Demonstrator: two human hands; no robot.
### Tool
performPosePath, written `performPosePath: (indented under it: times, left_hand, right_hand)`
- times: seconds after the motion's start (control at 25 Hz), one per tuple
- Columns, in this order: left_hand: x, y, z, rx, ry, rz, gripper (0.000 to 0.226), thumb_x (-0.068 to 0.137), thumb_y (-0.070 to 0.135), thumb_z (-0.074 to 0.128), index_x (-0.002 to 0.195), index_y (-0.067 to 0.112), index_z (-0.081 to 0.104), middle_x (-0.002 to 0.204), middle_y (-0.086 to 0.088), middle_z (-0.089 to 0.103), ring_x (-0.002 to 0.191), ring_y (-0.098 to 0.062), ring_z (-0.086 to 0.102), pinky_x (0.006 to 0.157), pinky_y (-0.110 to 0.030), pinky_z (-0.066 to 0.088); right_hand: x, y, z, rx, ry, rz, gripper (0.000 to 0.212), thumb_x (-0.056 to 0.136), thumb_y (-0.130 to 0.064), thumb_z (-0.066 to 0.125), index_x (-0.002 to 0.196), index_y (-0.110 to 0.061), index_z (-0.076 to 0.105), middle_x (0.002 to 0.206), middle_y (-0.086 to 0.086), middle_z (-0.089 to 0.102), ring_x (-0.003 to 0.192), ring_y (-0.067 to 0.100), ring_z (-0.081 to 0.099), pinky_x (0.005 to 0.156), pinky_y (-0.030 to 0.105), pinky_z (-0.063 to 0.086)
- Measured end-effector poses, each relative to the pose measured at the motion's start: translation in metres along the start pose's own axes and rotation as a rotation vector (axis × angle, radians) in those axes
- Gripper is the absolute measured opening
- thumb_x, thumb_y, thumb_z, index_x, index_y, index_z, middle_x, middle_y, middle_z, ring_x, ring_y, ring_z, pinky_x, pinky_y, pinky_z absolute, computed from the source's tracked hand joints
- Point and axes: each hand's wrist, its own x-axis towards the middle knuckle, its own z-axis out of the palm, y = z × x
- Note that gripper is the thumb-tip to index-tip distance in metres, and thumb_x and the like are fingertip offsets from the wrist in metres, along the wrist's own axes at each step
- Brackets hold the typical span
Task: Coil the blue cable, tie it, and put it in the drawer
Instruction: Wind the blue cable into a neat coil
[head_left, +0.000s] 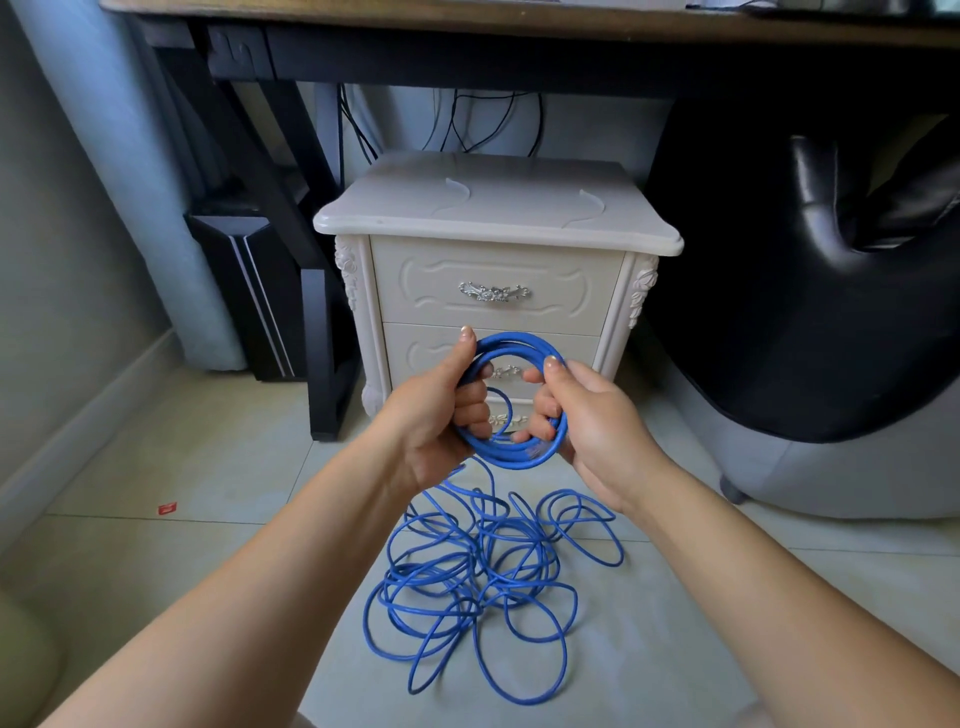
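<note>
A small coil of the blue cable (511, 345) hangs in the air before the white nightstand (496, 208). My left hand (441, 410) grips the coil's left side, fingers curled round the loops. My right hand (587, 421) grips its right side, thumb on top. From the coil a strand drops to a loose tangle of blue cable (483, 582) spread on the tiled floor. A clear plug shows at the coil's bottom. The top drawer (493, 270) with a silver handle (493, 292) is closed; the lower drawers are partly hidden behind my hands.
A dark desk (467, 31) stands over the nightstand, with black cords hanging behind it. A black computer tower (249, 291) sits at the left. A black and grey chair (810, 312) fills the right side. A small red scrap (167, 508) lies on the floor.
</note>
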Motion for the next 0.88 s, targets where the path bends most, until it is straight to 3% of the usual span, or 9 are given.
performPosePath:
  times: [0.12,0.2,0.28,0.32,0.4,0.52,0.64,0.72,0.88]
  left_hand:
    - [-0.001,0.004,0.001,0.064,-0.02,0.103,0.036,0.1,0.042,0.047,0.073,0.017,0.047,0.048,0.009,0.018,0.041,-0.006,0.014,0.04,-0.018,0.016]
    - [-0.002,0.008,0.002,0.104,-0.057,0.158,0.035,0.101,0.041,0.046,0.075,0.018,0.046,0.05,0.009,0.017,0.042,-0.006,0.013,0.04,-0.018,0.014]
    - [-0.003,0.012,0.0,0.116,-0.073,0.189,0.035,0.1,0.041,0.046,0.075,0.017,0.047,0.052,0.009,0.016,0.043,-0.006,0.013,0.04,-0.018,0.014]
    - [-0.004,0.014,-0.003,0.122,-0.07,0.198,0.035,0.1,0.041,0.046,0.075,0.017,0.047,0.052,0.009,0.016,0.043,-0.006,0.013,0.04,-0.018,0.014]
    - [-0.005,0.018,-0.01,0.18,-0.047,0.21,0.035,0.1,0.041,0.046,0.074,0.017,0.046,0.052,0.008,0.017,0.044,-0.007,0.014,0.04,-0.019,0.017]
    - [-0.002,0.019,-0.02,0.336,0.003,0.282,0.035,0.101,0.037,0.047,0.073,0.016,0.046,0.052,0.008,0.02,0.046,-0.01,0.015,0.045,-0.022,0.016]
    - [0.002,0.017,-0.023,0.302,0.076,0.367,0.035,0.101,0.036,0.048,0.073,0.015,0.045,0.05,0.009,0.022,0.046,-0.01,0.015,0.044,-0.022,0.016]
    - [0.005,0.015,-0.022,0.243,0.13,0.391,0.036,0.101,0.037,0.048,0.073,0.016,0.045,0.049,0.009,0.022,0.044,-0.009,0.016,0.044,-0.022,0.016]
    - [0.007,0.007,-0.015,0.098,0.153,0.365,0.036,0.102,0.039,0.046,0.074,0.016,0.044,0.05,0.008,0.02,0.042,-0.008,0.017,0.041,-0.02,0.019]
  right_hand:
    - [0.007,-0.004,-0.009,-0.289,0.142,-0.09,0.025,0.102,-0.036,0.044,0.094,-0.02,0.06,0.066,-0.005,0.061,0.058,0.015,0.059,0.057,0.024,0.045]
    - [0.015,-0.006,-0.021,-0.451,0.264,-0.163,0.016,0.098,-0.026,0.048,0.091,-0.032,0.061,0.091,-0.006,0.068,0.063,0.005,0.059,0.056,0.02,0.041]
    - [0.017,-0.005,-0.029,-0.512,0.112,-0.061,0.025,0.094,-0.012,0.051,0.103,-0.032,0.064,0.111,-0.009,0.067,0.064,-0.007,0.059,0.054,0.01,0.038]
    - [0.018,-0.004,-0.03,-0.501,0.006,0.02,0.023,0.094,-0.011,0.051,0.103,-0.026,0.067,0.111,-0.007,0.069,0.066,-0.007,0.06,0.053,0.011,0.038]
    - [0.016,-0.006,-0.026,-0.306,-0.113,0.084,0.02,0.098,-0.008,0.047,0.092,-0.011,0.066,0.083,0.003,0.071,0.059,0.003,0.061,0.054,0.013,0.043]
    - [0.018,-0.022,-0.025,-0.035,-0.085,-0.059,0.021,0.102,-0.01,0.043,0.088,-0.009,0.059,0.052,-0.003,0.038,0.042,0.009,0.036,0.053,0.025,0.052]
    - [0.017,-0.017,-0.018,-0.233,0.006,-0.16,0.018,0.104,-0.023,0.043,0.098,-0.021,0.06,0.064,-0.002,0.032,0.044,0.004,0.027,0.043,0.017,0.033]
    - [0.013,-0.001,-0.004,-0.355,0.063,-0.182,0.014,0.1,-0.04,0.049,0.107,-0.031,0.056,0.077,-0.007,0.042,0.05,0.0,0.035,0.053,0.018,0.033]
    - [0.007,0.016,0.011,-0.432,0.04,-0.1,0.048,0.083,-0.056,0.063,0.126,-0.039,0.05,0.101,-0.007,0.054,0.075,0.006,0.048,0.073,0.026,0.039]
